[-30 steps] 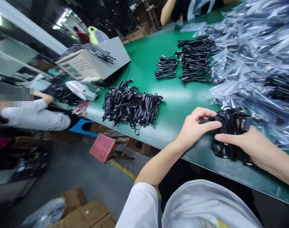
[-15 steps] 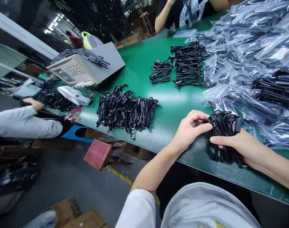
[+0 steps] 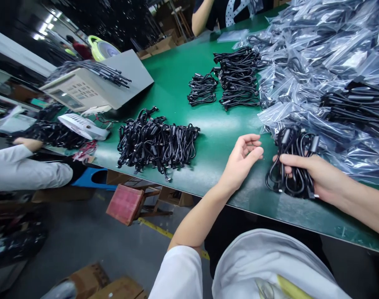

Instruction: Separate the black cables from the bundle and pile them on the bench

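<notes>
Gripping a black cable bundle (image 3: 298, 178) close to the worktop's (image 3: 220, 145) near edge, the right hand (image 3: 323, 176) has its thumb across the front; the left hand (image 3: 242, 161) stands just apart, fingers loosely curled, with bare green surface left toward a tangled cable heap (image 3: 158, 143). Clear bags (image 3: 292, 116) crowd the bundle's far side, and two cable stacks (image 3: 239, 79) lie toward the far edge. The bundle looks looped and glossy.
</notes>
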`<state>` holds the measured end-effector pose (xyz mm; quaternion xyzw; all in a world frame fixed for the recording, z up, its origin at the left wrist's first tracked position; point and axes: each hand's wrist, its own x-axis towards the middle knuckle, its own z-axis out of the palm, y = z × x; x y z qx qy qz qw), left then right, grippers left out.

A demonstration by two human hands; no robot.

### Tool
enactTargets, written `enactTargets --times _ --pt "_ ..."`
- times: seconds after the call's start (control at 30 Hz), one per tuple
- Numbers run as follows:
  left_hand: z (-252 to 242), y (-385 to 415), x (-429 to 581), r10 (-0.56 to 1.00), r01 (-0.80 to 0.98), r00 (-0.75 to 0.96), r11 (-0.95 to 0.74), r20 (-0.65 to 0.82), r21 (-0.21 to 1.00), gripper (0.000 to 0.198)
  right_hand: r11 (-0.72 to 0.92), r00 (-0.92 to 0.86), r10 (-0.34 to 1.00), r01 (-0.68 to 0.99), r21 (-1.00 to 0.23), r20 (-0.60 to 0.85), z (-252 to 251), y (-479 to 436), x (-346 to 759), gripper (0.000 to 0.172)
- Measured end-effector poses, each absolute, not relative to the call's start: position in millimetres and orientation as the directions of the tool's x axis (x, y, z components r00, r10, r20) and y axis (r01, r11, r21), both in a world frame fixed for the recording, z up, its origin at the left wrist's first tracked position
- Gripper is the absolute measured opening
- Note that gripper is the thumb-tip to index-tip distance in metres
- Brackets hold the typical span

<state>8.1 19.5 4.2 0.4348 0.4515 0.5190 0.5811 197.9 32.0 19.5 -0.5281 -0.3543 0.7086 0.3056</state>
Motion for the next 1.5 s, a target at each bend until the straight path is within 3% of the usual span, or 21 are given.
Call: enactTargets --times 0.17,0.23,0.43,0.57,0.93,1.5 --pt "11.1 14.7 10.6 0.883 -0.152 0.391 0.341 -0.260 0.928 0.047 -0.581 -0.237 0.813 -0.261 -0.771 -0.532 27.8 42.9 206.7 0.042" --pt "12.7 14.1 12.1 0.844 -0.131 0.445 0.390 -0.298 0.911 0.050 -0.565 -0.234 0.825 -0.330 -0.756 -0.514 30.1 44.0 208.5 0.039" --pt "8.3 14.6 13.5 0.797 -0.111 0.503 0.444 -0.335 0.889 0.050 -0.555 -0.209 0.831 -0.360 -0.750 -0.515 32.3 40.6 203.4 0.039" --pt "4.5 12.3 15.5 0.829 -0.141 0.485 0.388 -0.278 0.911 0.065 -0.481 -0.154 0.876 -0.345 -0.806 -0.457 30.5 37.7 199.8 0.037" --pt "-0.7 10.6 16.2 0.812 -0.173 0.529 0.386 -0.245 0.906 0.056 -0.307 -0.109 0.951 -0.230 -0.923 -0.289 28.9 37.6 200.5 0.035" --pt "-3.1 13.7 15.0 0.759 -0.189 0.590 0.461 -0.275 0.867 0.057 -0.385 -0.144 0.923 -0.300 -0.873 -0.357 28.9 36.2 198.8 0.034"
